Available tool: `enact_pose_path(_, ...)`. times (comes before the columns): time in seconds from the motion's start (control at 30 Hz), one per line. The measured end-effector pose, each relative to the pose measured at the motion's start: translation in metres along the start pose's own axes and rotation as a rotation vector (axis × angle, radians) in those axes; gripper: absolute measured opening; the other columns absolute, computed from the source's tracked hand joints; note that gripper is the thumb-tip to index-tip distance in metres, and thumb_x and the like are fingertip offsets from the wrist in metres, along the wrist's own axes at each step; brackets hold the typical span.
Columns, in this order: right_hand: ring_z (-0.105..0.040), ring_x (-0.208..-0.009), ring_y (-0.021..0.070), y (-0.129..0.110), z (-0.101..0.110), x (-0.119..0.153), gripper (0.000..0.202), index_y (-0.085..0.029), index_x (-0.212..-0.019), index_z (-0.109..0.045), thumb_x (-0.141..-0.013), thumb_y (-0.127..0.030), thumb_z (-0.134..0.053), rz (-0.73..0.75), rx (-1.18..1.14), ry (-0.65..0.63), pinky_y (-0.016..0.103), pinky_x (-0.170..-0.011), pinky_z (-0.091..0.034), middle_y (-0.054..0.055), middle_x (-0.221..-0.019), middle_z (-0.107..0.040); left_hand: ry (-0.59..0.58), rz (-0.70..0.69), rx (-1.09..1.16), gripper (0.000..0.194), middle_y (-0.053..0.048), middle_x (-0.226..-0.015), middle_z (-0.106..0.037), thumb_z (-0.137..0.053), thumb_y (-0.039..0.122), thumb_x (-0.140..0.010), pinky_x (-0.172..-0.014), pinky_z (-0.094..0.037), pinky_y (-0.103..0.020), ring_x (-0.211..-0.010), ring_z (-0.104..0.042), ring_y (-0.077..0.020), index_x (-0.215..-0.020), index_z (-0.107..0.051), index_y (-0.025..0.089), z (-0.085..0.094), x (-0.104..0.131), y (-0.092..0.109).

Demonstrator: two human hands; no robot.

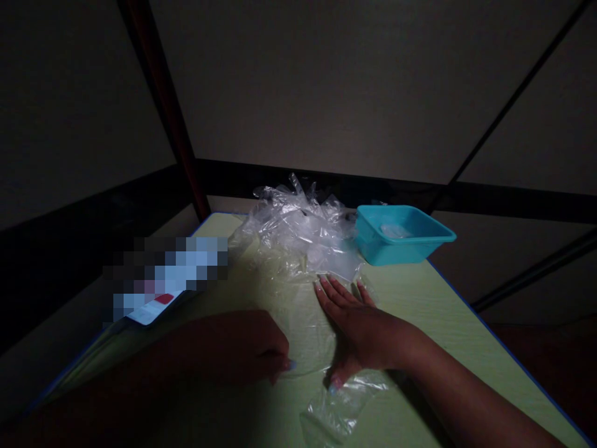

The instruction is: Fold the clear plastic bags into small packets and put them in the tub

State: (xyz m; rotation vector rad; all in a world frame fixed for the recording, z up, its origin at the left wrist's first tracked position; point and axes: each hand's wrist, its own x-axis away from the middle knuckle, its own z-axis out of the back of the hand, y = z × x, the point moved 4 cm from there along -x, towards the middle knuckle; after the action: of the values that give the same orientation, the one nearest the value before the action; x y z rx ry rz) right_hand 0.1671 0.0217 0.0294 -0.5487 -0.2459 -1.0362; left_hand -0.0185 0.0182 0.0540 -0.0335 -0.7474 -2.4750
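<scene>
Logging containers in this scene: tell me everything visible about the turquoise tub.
The turquoise tub is rectangular and open-topped, with a protruding rim and walls tapering toward the base; it looks like plastic. It stands upright on the green table, near the far right corner. Something pale and filmy lies inside. The heap of clear plastic film sits beside it; whether they touch is unclear. Neither the left hand nor the right hand touches it.

- Crumpled heap of clear plastic bags (303,233): by the far edge of the pale green rectangular wooden table (450,320).
- Turquoise rectangular plastic tub (396,254): far right corner, right of the heap; clear plastic (395,231) inside.
- Flat white-and-red object (149,310), partly blurred: left edge.
- Thin clear plastic bag (312,330): before the heap, beneath the right hand (361,326).
</scene>
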Motion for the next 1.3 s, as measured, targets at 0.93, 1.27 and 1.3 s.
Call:
enact_pose_path(0.93, 0.01, -0.139, 0.0432, 0.002, -0.001, 0.0, 0.137, -0.011, -0.149, 0.004, -0.053, -0.068, -0.074, 0.04, 0.057, 0.064, 0.069, -0.102, 0.011, 0.02, -0.154, 0.009, 0.048, 0.113, -0.032, 0.034, 0.003, -0.067, -0.049, -0.046, 0.044, -0.092, -0.054, -0.028, -0.023, -0.062, -0.044, -0.0133, -0.073, -0.054, 0.016, 0.01, -0.008, -0.023)
enact_pose_path(1.27, 0.014, -0.14, 0.0402, 0.005, -0.001, -0.004, 0.141, -0.011, -0.149, 0.006, -0.049, -0.074, -0.071, 0.03, 0.091, 0.053, 0.069, -0.103, 0.008, 0.018, -0.154, 0.011, 0.123, 0.292, -0.188, 0.031, -0.002, -0.078, -0.056, -0.064, 0.046, -0.077, -0.055, -0.029, -0.027, -0.066, -0.051, -0.0195, -0.079, -0.053, 0.017, 0.0, 0.005, 0.005)
enact_pose_path(1.3, 0.014, -0.14, 0.04, 0.005, -0.001, -0.005, 0.141, -0.012, -0.149, 0.006, -0.049, -0.074, -0.071, 0.034, 0.087, 0.057, 0.068, -0.103, 0.008, 0.018, -0.154, 0.011, 0.152, 0.337, -0.202, 0.035, -0.003, -0.076, -0.056, -0.064, 0.049, -0.075, -0.055, -0.028, -0.028, -0.065, -0.051, -0.0206, -0.077, -0.052, 0.017, -0.001, 0.007, 0.005)
